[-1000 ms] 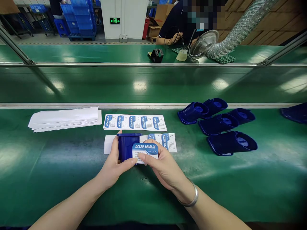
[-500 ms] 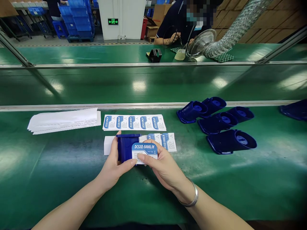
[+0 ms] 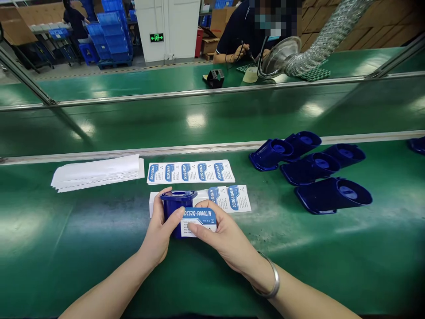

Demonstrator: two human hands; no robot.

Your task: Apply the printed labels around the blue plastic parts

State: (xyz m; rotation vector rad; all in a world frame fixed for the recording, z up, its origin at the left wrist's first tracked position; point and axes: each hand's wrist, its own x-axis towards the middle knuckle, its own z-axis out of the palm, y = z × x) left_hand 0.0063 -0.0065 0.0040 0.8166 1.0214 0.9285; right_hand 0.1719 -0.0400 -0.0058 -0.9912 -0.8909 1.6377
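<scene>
My left hand [image 3: 158, 232] is closed around a dark blue plastic housing [image 3: 172, 206], its thumb pressing at the near side. My right hand [image 3: 226, 235] pinches a blue-and-white label [image 3: 198, 223] printed "DC52Q-5000L/H". The label's left part lies against the housing's face, and its right part stands out beyond it. How firmly it is stuck I cannot tell. Right behind my hands lies a partly used label sheet [image 3: 241, 198] with a blank left end. Farther back is a fuller stack of label sheets [image 3: 191, 172].
White backing paper [image 3: 96, 173] is stacked at the left. Several blue housings [image 3: 335, 195] stand at the right on the green table [image 3: 109, 239]. A metal rail [image 3: 186, 94] crosses beyond. Across it a co-worker [image 3: 237, 31] sits by a flexible metal duct [image 3: 328, 35].
The housing has tilted so that its round top opening shows. My left thumb has shifted up onto the label's left edge. The whole view has turned slightly.
</scene>
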